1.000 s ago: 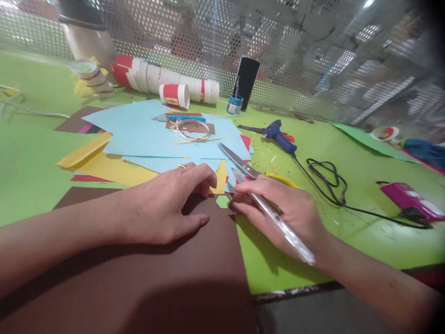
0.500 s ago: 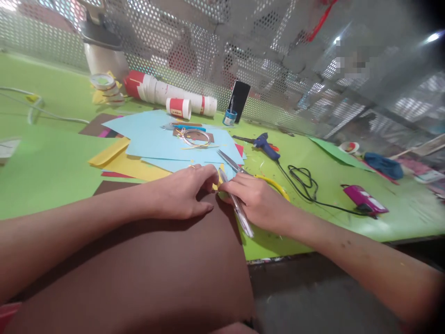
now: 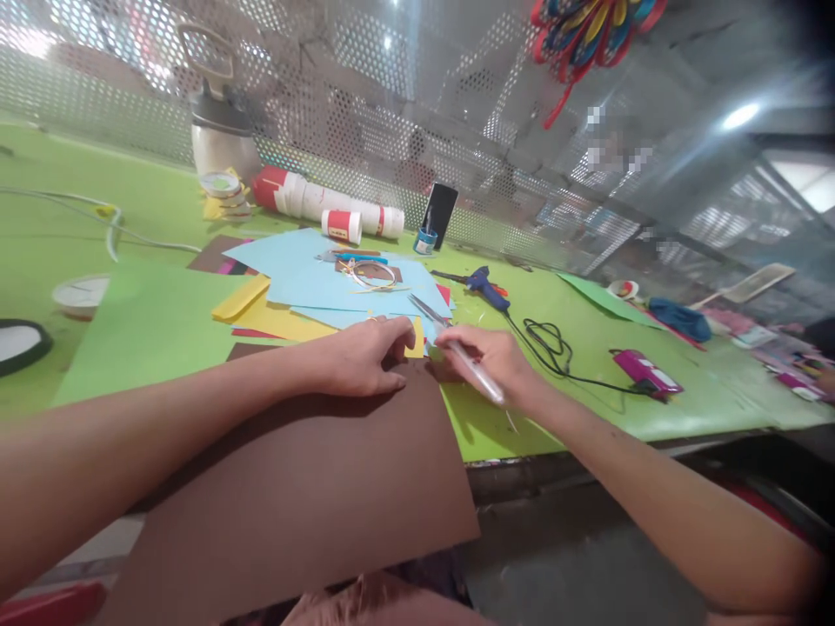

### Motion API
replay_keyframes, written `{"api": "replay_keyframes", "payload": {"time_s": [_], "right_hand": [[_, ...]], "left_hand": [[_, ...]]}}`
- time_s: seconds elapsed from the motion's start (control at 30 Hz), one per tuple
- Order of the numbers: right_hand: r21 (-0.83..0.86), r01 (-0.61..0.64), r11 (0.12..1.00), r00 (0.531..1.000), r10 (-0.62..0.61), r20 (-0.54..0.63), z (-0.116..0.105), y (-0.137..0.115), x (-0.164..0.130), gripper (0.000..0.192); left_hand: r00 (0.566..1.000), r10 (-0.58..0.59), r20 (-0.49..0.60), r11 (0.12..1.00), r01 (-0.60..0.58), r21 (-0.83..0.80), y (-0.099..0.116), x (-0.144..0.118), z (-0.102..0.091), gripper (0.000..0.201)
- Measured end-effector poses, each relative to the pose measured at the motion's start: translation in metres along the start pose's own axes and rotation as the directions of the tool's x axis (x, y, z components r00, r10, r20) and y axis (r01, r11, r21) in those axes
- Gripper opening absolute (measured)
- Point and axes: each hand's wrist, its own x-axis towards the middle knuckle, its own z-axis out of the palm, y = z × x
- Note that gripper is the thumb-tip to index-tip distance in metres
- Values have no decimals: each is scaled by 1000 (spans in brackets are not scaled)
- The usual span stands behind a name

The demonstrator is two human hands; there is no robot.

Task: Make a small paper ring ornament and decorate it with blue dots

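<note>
Brown card (image 3: pixel 313 487) lies flat at the near table edge, overhanging it toward the person, its long axis running from that edge up to the far corner where both hands meet. To mark cleanly there, the left hand (image 3: pixel 362 355) (fingers curled, pressing down on the corner) should keep the sheet pinned while the right hand (image 3: pixel 492 363) grips the pen (image 3: pixel 475 371) steadily. That pen slants with its tip toward the corner, barrel back to the right, scissors (image 3: pixel 427 311) just beyond.
</note>
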Motion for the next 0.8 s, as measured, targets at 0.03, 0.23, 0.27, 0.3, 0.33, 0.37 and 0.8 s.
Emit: {"api": "replay_keyframes", "payload": {"time_s": [0.03, 0.23, 0.27, 0.3, 0.33, 0.37, 0.8], "right_hand": [[65, -43, 997, 998, 46, -39, -2, 3, -2, 16], [411, -174, 895, 953, 258, -159, -15, 14, -7, 25], [452, -183, 873, 948, 278, -154, -16, 13, -6, 26], [490, -190, 851, 945, 293, -144, -17, 11, -4, 27], [524, -195, 829, 944, 303, -129, -17, 9, -2, 28], [553, -199, 809, 944, 309, -112, -16, 6, 1, 28], [631, -119, 767, 989, 147, 8, 3, -20, 43, 19]], "left_hand": [[1000, 2, 0, 1000, -2, -10, 0, 0, 0, 28], [1000, -20, -23, 996, 18, -83, -2, -1, 1, 25], [999, -30, -29, 994, 27, -103, -3, -1, 1, 24], [999, -42, -35, 991, 37, -126, -3, -1, 1, 22], [998, -54, -40, 987, 48, -152, -4, -1, 0, 20], [997, -67, -45, 982, 58, -179, -4, -1, 0, 18], [964, -262, -36, 643, 147, -751, -6, 1, -1, 46]]}}
